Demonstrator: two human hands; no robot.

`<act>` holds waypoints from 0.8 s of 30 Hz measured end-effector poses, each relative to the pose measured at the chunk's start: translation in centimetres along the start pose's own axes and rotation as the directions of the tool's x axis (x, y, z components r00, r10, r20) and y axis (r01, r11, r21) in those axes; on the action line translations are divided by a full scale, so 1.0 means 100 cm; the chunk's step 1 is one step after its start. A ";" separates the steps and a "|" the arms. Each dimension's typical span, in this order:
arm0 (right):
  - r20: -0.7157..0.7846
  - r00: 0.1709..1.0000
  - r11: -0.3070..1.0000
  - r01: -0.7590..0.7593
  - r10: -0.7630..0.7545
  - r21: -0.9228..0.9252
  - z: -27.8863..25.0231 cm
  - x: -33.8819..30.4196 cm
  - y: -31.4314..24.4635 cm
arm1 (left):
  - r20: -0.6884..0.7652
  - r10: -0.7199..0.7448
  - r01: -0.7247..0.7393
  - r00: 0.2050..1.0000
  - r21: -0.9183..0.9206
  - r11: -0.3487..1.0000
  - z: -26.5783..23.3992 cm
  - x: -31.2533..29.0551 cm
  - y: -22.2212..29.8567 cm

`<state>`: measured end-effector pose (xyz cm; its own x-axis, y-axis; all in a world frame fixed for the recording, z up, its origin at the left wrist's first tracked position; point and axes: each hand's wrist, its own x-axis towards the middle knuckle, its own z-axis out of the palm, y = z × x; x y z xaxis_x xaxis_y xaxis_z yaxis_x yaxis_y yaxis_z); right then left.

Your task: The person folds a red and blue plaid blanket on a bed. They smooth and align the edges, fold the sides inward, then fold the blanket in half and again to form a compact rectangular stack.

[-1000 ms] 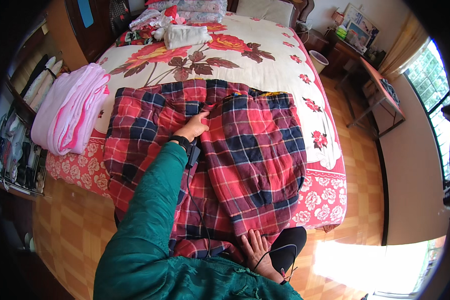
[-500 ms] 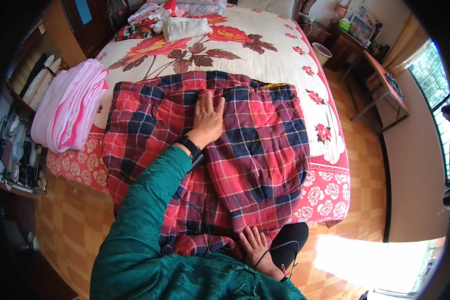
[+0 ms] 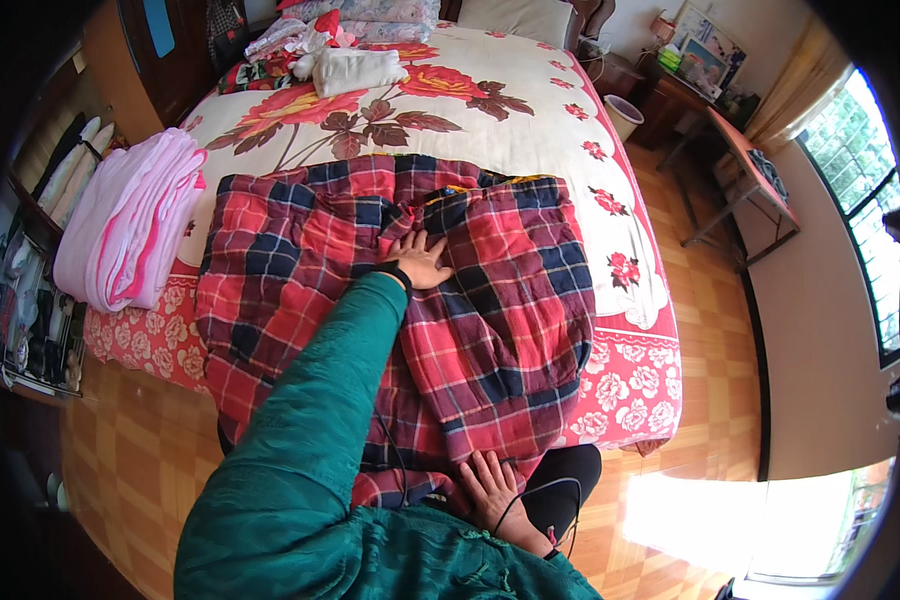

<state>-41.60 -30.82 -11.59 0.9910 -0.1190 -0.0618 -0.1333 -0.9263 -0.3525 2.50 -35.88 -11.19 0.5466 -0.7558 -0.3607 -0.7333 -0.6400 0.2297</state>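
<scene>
A red and navy plaid cloth (image 3: 515,300), rumpled and folded over in layers, lies across the near end of the bed and hangs down to my lap. My left hand (image 3: 420,262) lies flat on its middle, fingers spread, beside the edge of an overlapping fold. Lower down, my right hand (image 3: 498,500) rests with extended fingers on the cloth's near edge, by my knee. A strip of yellow shows at the cloth's far edge. A thin black cord runs over the cloth, and another loops beside my right wrist.
The bed (image 3: 530,130) has a white and red flowered cover. Folded pink bedding (image 3: 130,220) sits at its left edge, near an open shelf unit (image 3: 40,290). Toward the back lie a folded white cloth (image 3: 355,72) and other textiles. A small table (image 3: 755,165) stands at the right, under the window.
My left hand has slid down the plaid cloth toward me, its fingers spreading wider. The cloth wrinkles near it. My right hand stays at the near edge.
</scene>
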 end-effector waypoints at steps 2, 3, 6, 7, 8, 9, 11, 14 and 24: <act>-0.017 1.000 1.000 0.005 -0.004 0.026 -0.004 -0.003 -0.001 | 0.025 0.057 -0.057 0.998 -0.026 0.998 -0.009 -0.018 -0.006; -0.007 1.000 1.000 0.014 -0.014 0.001 -0.007 -0.005 -0.001 | 0.042 0.089 -0.089 0.995 -0.015 0.996 -0.011 -0.032 -0.009; 0.003 0.998 0.997 0.058 -0.058 0.042 -0.018 -0.012 0.001 | 0.166 0.223 -0.232 0.961 0.034 0.972 -0.016 -0.091 -0.025; 0.014 0.997 0.996 0.072 -0.072 0.048 -0.022 -0.016 0.002 | 0.181 0.257 -0.269 0.949 0.048 0.962 -0.014 -0.118 -0.032; 0.035 0.996 0.995 0.083 -0.085 0.047 -0.027 -0.018 0.003 | 0.191 0.285 -0.302 0.939 0.066 0.951 -0.013 -0.148 -0.041; 0.061 0.994 0.995 0.092 -0.094 0.035 -0.031 -0.022 0.003 | 0.210 0.316 -0.342 0.925 0.101 0.934 -0.013 -0.179 -0.050; 0.065 0.989 0.987 0.124 -0.131 0.100 -0.039 -0.028 0.006 | 0.224 0.350 -0.384 0.909 0.132 0.914 -0.011 -0.248 -0.069; 0.034 0.979 0.972 0.193 -0.199 0.136 -0.048 -0.032 0.014 | 0.192 0.359 -0.376 0.913 0.058 0.925 -0.006 -0.346 -0.087; 0.122 0.944 0.864 0.330 -0.307 -0.380 -0.060 -0.029 0.042 | -0.055 0.247 -0.241 0.968 0.095 0.966 0.069 -0.473 -0.095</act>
<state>-44.91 -36.53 -7.29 0.9743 0.2159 -0.0642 0.2181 -0.9755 0.0299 -19.17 6.95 -2.52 0.3702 -0.8967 -0.2427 -0.8782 -0.4229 0.2232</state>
